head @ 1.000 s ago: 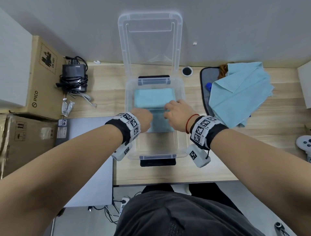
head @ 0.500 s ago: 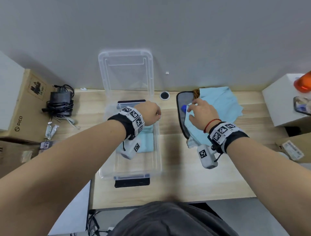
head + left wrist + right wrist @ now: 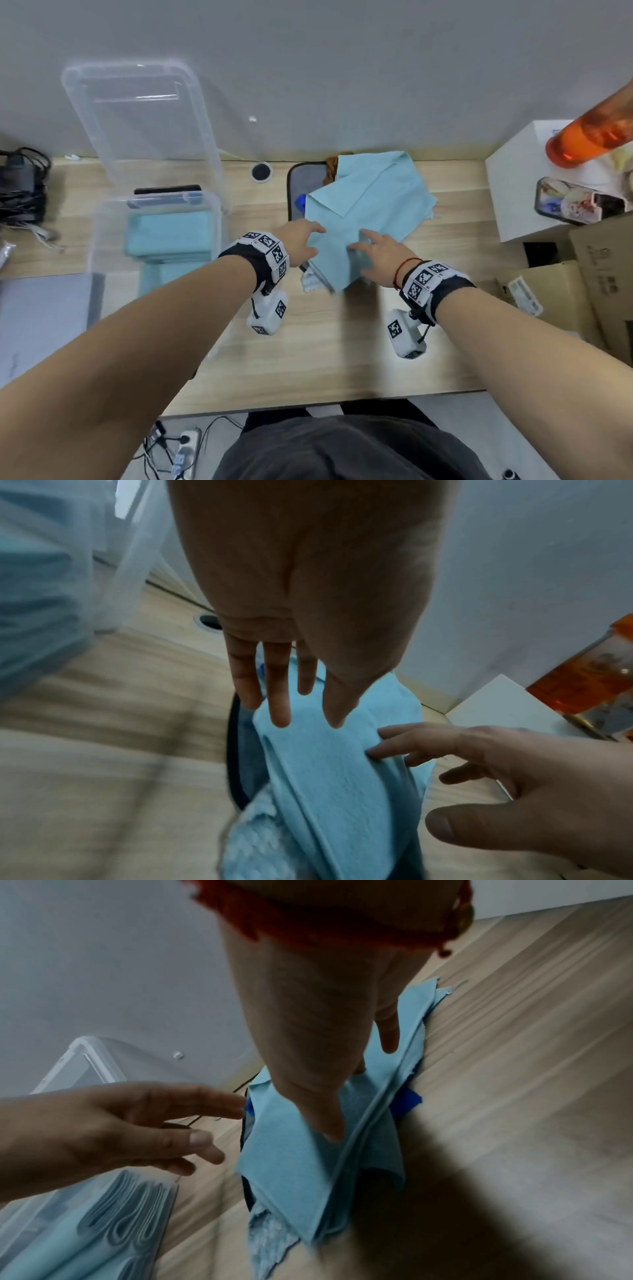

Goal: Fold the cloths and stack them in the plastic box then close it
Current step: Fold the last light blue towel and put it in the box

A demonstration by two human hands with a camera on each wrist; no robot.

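A loose light-blue cloth [image 3: 370, 212] lies rumpled on the wooden desk, right of the clear plastic box [image 3: 91, 240]. Folded blue cloths [image 3: 169, 233] are stacked inside the box, and its lid [image 3: 137, 116] stands upright against the wall. My left hand [image 3: 303, 240] reaches over the cloth's left edge with straight fingers [image 3: 279, 696], holding nothing. My right hand [image 3: 373, 251] lies spread on the cloth's near part, fingertips [image 3: 330, 1123] touching the fabric [image 3: 287, 1153]. From the left wrist view, the right hand [image 3: 496, 772] touches the cloth [image 3: 329, 777] without gripping it.
A grey pad [image 3: 301, 174] and a white textured cloth [image 3: 310, 282] lie under the blue one. A white box [image 3: 513, 192], orange bottle [image 3: 589, 137] and cardboard boxes [image 3: 589, 274] crowd the right. Cables [image 3: 20, 195] sit far left, and a black round cap [image 3: 261, 172] sits by the wall.
Both hands left the box, where they pressed a folded cloth, and moved right to the loose cloth. The right hand arrived first; the left followed.
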